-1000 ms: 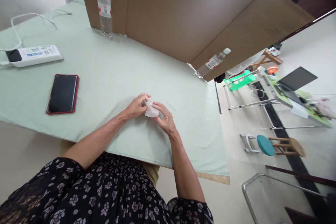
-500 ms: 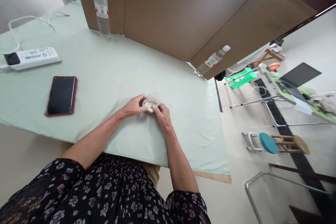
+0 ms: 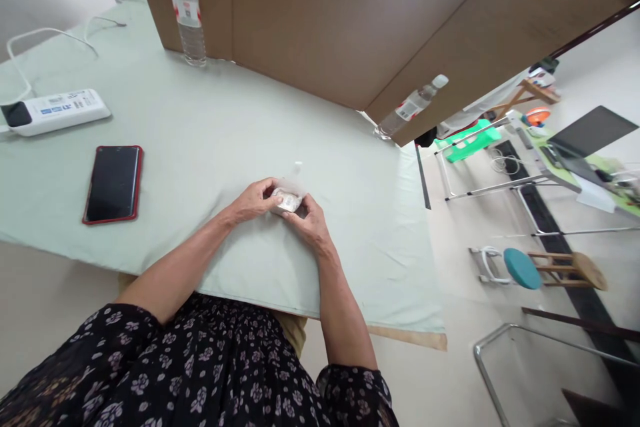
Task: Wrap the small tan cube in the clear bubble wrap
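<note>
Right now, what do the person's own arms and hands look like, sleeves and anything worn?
Both hands are bare: the left hand and right hand show no gloves, and I can make out no rings, watch or bracelets. The forearms are uncovered. A black garment with small pale flowers covers the lap and upper arms.

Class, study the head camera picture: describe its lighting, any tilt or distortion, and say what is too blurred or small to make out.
Head view: soft, even light, with only faint shadows under the left hand and right hand; the frame is tilted and wide-angle stretched, so the table edge slants and the bottles lean; the small wrapped object between the fingers is too small and soft to identify; the phone screen shows little glare.
</note>
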The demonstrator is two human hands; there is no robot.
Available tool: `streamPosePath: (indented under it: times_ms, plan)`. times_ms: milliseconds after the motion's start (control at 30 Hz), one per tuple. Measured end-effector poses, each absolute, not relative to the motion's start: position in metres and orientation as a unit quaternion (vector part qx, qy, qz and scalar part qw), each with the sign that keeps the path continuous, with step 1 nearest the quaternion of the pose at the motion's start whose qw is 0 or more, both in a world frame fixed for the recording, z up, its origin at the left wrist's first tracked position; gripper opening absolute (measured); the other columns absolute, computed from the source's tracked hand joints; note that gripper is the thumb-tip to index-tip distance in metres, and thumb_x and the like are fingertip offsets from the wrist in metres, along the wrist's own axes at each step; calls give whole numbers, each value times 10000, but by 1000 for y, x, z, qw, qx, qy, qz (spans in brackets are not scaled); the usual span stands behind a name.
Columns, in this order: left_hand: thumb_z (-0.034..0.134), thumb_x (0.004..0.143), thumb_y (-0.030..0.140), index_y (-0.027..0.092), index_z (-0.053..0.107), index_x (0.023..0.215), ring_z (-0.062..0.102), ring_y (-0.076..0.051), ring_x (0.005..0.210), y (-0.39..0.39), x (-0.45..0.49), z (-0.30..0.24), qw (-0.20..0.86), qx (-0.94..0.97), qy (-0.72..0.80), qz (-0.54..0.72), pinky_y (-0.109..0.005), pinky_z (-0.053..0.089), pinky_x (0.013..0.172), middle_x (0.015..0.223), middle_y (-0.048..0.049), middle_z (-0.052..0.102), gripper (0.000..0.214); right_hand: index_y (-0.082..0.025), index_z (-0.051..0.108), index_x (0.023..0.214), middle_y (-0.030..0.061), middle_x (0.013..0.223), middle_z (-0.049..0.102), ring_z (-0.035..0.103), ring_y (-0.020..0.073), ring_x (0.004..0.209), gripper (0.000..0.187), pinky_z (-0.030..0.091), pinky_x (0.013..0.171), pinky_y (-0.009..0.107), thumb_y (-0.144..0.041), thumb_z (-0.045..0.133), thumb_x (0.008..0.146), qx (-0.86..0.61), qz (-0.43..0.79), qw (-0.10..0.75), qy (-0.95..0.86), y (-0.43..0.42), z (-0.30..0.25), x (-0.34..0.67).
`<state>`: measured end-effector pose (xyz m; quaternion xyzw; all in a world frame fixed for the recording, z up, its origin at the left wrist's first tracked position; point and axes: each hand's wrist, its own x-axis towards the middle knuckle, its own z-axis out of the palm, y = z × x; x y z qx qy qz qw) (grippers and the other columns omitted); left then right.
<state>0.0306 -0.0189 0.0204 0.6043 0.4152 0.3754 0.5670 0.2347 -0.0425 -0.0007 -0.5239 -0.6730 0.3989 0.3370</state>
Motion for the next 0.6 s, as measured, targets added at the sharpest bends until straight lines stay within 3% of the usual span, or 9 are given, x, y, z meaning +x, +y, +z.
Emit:
streamPosePath:
  times_ms: [133, 233, 333, 400, 500, 600]
  plan:
    - [680, 695, 309, 145, 621, 1178, 647, -214, 947, -21, 29, 23, 598, 608, 394, 344, -311, 508, 815, 1064, -62, 695, 514, -214, 658, 1101, 51, 1041, 709, 630, 244, 968, 464, 501, 872, 375, -504, 752, 752, -506, 451, 356, -643, -41, 3, 233]
    - [672, 704, 283, 144, 578, 1239, 645, -203, 954, -21, 29, 21, 616, 590, 388, 350, -304, 510, 818, 1059, -55, 667, 561, -219, 647, 1156, 73, 1133, 699, 618, 265, 1065, 503, 488, 935, 400, -513, 745, 760, -536, 402, 348, -656, -44, 6, 234]
    - [719, 683, 291, 153, 395, 1446, 649, -217, 1018, -21, 32, 14, 622, 549, 403, 387, -321, 516, 849, 1132, -84, 631, 840, -226, 565, 1301, 112, 1302, 640, 592, 278, 1161, 660, 450, 1012, 438, -529, 764, 749, -569, 316, 393, -649, -48, 9, 235]
    - [749, 666, 295, 178, 290, 1507, 656, -223, 1030, -21, 34, 10, 618, 536, 404, 410, -320, 522, 831, 1225, -122, 590, 966, -231, 565, 1293, 115, 1292, 645, 608, 274, 1111, 650, 440, 1020, 463, -524, 770, 750, -577, 276, 402, -656, -51, 11, 235]
    - [758, 661, 294, 209, 354, 1433, 668, -203, 997, -23, 36, 7, 597, 546, 398, 433, -314, 522, 818, 1351, -149, 520, 876, -234, 602, 1242, 105, 1222, 673, 621, 262, 1022, 584, 449, 999, 472, -515, 765, 757, -577, 260, 381, -674, -50, 10, 233]
    - [752, 658, 294, 204, 428, 1298, 671, -178, 948, -27, 37, 9, 574, 555, 407, 444, -307, 520, 813, 1331, -128, 534, 723, -215, 584, 1298, 118, 1241, 665, 617, 257, 1022, 654, 471, 971, 440, -498, 773, 740, -565, 288, 369, -679, -46, 7, 231]
